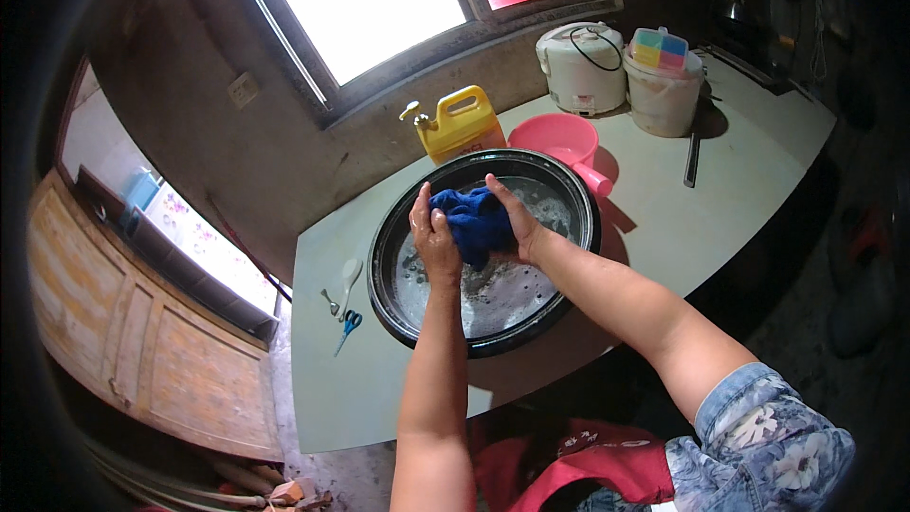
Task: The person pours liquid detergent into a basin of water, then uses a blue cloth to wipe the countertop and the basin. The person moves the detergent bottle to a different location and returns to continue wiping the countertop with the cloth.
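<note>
A wet blue cloth [475, 222] is bunched between my two hands, over a round black basin [381, 284] of sudsy grey water [508, 299]. My left hand [434, 238] presses on the cloth's left side, its fingers pointing up and away from me. On the opposite side my right hand [522, 224] grips the cloth with the thumb raised; some of its fingers are hidden behind the fabric. Foam and bubbles float on the water around the cloth, whose lower end hangs close to the surface.
Behind the basin stand a yellow pump jug [466, 124] and a pink dipper [558, 135]. A white rice cooker [583, 71] and a lidded bucket [661, 96] are at the back right, near a knife-like utensil [691, 160]. Blue-handled scissors [350, 327] and a white spoon [350, 277] lie left on the table [334, 398].
</note>
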A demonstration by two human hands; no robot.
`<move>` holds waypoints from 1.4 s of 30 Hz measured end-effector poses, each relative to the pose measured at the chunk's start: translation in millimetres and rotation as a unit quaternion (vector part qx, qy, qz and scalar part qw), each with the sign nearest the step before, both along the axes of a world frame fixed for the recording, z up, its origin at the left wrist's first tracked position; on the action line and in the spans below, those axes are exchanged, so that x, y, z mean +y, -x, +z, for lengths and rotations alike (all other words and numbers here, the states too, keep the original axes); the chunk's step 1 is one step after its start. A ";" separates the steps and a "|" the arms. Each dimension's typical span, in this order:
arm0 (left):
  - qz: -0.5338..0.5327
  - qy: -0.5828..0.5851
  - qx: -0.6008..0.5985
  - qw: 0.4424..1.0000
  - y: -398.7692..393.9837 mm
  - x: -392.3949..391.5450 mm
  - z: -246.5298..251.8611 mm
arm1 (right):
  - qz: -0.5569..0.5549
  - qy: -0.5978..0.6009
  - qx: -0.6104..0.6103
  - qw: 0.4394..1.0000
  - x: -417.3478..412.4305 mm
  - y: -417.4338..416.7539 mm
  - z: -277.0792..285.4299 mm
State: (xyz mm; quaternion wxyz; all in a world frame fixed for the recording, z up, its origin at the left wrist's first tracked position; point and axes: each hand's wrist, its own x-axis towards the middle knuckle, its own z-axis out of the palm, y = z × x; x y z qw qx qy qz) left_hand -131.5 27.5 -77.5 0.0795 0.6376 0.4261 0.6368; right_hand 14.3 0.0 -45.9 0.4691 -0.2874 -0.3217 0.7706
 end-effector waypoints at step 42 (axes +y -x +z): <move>-0.289 0.338 -0.387 0.808 -28.6 12.6 -4.4 | -0.390 -0.288 -0.413 0.771 21.0 6.2 -32.1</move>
